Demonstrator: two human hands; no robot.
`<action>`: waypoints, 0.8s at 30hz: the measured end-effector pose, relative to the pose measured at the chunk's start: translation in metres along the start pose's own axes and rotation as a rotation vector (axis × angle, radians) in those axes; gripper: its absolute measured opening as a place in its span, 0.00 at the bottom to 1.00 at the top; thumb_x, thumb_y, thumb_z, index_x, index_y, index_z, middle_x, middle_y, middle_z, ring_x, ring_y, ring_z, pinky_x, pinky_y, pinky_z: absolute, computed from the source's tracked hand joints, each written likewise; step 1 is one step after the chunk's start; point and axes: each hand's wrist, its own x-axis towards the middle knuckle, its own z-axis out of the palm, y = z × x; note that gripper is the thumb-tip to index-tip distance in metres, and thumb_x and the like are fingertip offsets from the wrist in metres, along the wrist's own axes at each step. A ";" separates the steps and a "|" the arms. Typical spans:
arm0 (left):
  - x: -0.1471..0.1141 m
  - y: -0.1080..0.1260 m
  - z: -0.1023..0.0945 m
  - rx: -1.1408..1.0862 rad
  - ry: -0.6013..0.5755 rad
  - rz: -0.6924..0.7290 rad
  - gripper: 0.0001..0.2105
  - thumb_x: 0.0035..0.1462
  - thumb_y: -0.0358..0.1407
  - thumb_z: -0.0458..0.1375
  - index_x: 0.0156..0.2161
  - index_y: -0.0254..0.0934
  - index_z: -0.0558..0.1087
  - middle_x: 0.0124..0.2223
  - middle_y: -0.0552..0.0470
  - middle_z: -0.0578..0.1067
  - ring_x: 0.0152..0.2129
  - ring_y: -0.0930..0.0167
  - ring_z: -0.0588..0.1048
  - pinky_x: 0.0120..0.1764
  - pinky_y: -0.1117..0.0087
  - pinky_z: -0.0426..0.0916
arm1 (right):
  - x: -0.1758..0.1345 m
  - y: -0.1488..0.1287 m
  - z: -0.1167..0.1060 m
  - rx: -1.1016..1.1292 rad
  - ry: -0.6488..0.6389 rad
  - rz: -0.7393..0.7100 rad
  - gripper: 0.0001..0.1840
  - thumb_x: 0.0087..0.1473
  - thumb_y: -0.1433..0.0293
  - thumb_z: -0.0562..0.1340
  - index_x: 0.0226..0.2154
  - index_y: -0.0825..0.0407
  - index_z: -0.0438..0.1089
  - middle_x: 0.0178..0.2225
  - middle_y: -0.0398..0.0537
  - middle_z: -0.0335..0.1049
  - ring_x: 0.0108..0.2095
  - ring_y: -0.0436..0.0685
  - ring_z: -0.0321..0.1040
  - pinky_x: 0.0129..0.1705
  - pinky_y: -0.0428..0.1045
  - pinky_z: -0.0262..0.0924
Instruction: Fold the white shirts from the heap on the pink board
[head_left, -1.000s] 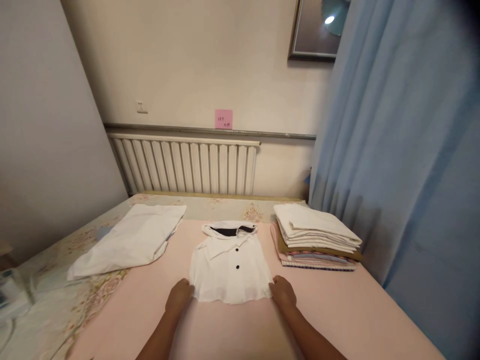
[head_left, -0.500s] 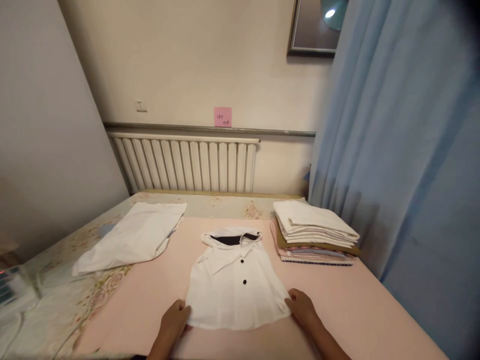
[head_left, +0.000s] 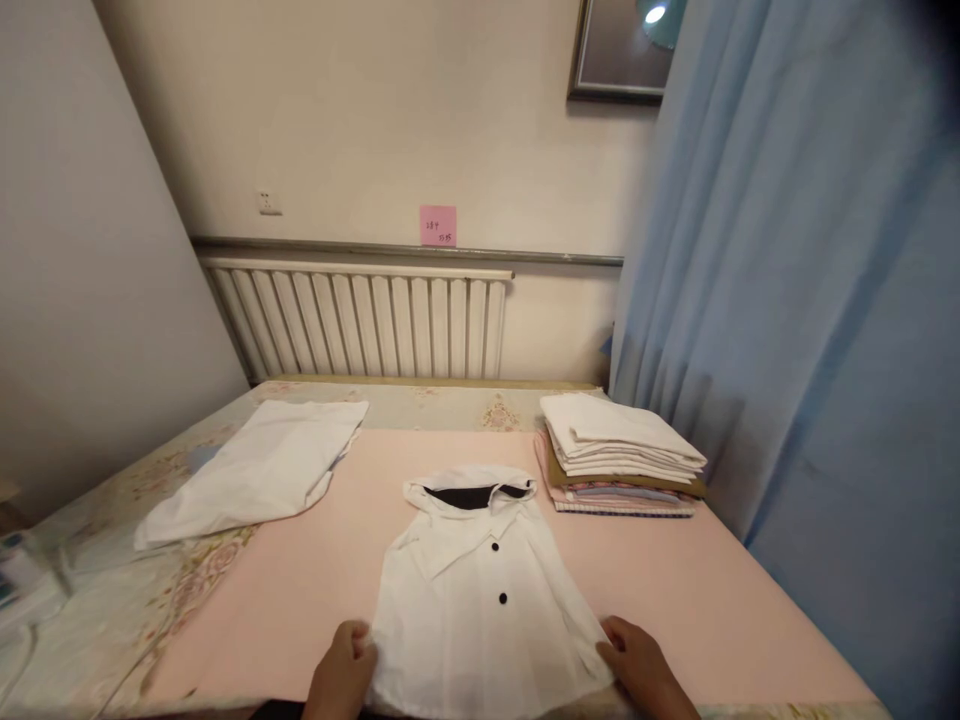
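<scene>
A white shirt (head_left: 465,610) with a pointed collar, dark inside at the neck and two black buttons, lies spread in front of me, collar end away. My left hand (head_left: 343,665) pinches its left edge near the hem. On the opposite side, my right hand (head_left: 637,660) grips the right edge at about the same height. The fingertips of both hands are closed on the cloth. The hem reaches the bottom of the view, at the near edge of the bed.
A pink cloth (head_left: 300,590) covers the middle of the floral-sheeted bed. White garments (head_left: 262,470) lie loosely at left; a folded clothes stack (head_left: 622,450) stands at right. A blue curtain (head_left: 787,300) hangs on the right, and a radiator (head_left: 360,320) is behind the bed.
Both hands have drawn the white shirt toward me, and it sits lower in the view. My hands are slightly farther apart. The garments at left and the stack have stayed put.
</scene>
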 end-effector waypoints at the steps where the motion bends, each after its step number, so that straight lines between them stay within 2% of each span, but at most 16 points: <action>1: 0.000 0.002 -0.003 0.036 0.011 0.037 0.12 0.53 0.35 0.49 0.42 0.37 0.67 0.38 0.47 0.76 0.38 0.64 0.76 0.43 0.65 0.67 | -0.003 0.000 -0.003 -0.007 0.008 -0.003 0.09 0.45 0.71 0.55 0.18 0.48 0.54 0.20 0.41 0.62 0.25 0.53 0.60 0.29 0.46 0.49; 3: 0.003 0.008 -0.006 0.128 0.052 0.145 0.14 0.56 0.37 0.46 0.45 0.35 0.67 0.44 0.43 0.75 0.44 0.62 0.73 0.47 0.63 0.65 | -0.005 -0.006 -0.012 -0.010 0.068 -0.018 0.06 0.47 0.69 0.55 0.21 0.48 0.60 0.22 0.42 0.66 0.26 0.54 0.63 0.30 0.47 0.51; 6: 0.014 0.023 -0.003 0.259 0.107 0.308 0.17 0.59 0.37 0.44 0.49 0.31 0.67 0.49 0.39 0.72 0.50 0.60 0.69 0.52 0.61 0.61 | 0.004 -0.026 -0.027 0.040 0.165 -0.068 0.09 0.51 0.64 0.54 0.25 0.48 0.66 0.26 0.44 0.70 0.29 0.56 0.65 0.33 0.48 0.53; 11: 0.038 0.035 0.020 0.428 0.215 0.361 0.22 0.60 0.34 0.44 0.56 0.27 0.64 0.59 0.36 0.65 0.58 0.60 0.61 0.58 0.60 0.54 | 0.043 -0.082 -0.032 0.274 0.061 -0.087 0.09 0.47 0.66 0.54 0.26 0.49 0.70 0.23 0.42 0.69 0.28 0.54 0.66 0.32 0.47 0.58; 14: 0.043 0.029 0.032 0.468 0.295 0.385 0.22 0.61 0.34 0.43 0.57 0.28 0.64 0.61 0.38 0.65 0.60 0.61 0.59 0.59 0.60 0.52 | 0.069 -0.120 -0.022 0.451 -0.004 -0.061 0.08 0.44 0.67 0.57 0.27 0.50 0.71 0.24 0.42 0.70 0.29 0.54 0.68 0.32 0.46 0.60; 18: 0.042 0.024 0.036 0.460 0.323 0.397 0.21 0.61 0.33 0.43 0.56 0.31 0.66 0.60 0.41 0.66 0.60 0.63 0.60 0.59 0.61 0.52 | 0.108 -0.163 -0.001 0.680 -0.105 0.092 0.07 0.45 0.68 0.59 0.30 0.52 0.70 0.26 0.42 0.71 0.31 0.54 0.71 0.30 0.45 0.64; 21: 0.042 0.023 0.036 0.462 0.320 0.394 0.21 0.60 0.32 0.44 0.56 0.32 0.67 0.60 0.41 0.67 0.59 0.63 0.61 0.59 0.61 0.53 | 0.138 -0.182 0.018 0.700 -0.138 0.182 0.07 0.51 0.67 0.59 0.32 0.53 0.68 0.30 0.45 0.71 0.31 0.53 0.72 0.28 0.45 0.66; 24: 0.043 0.021 0.037 0.458 0.329 0.394 0.20 0.60 0.33 0.45 0.55 0.33 0.68 0.59 0.41 0.67 0.59 0.62 0.61 0.58 0.60 0.54 | 0.161 -0.189 0.037 0.692 -0.196 0.270 0.11 0.57 0.64 0.59 0.37 0.56 0.68 0.34 0.48 0.71 0.32 0.53 0.72 0.30 0.48 0.68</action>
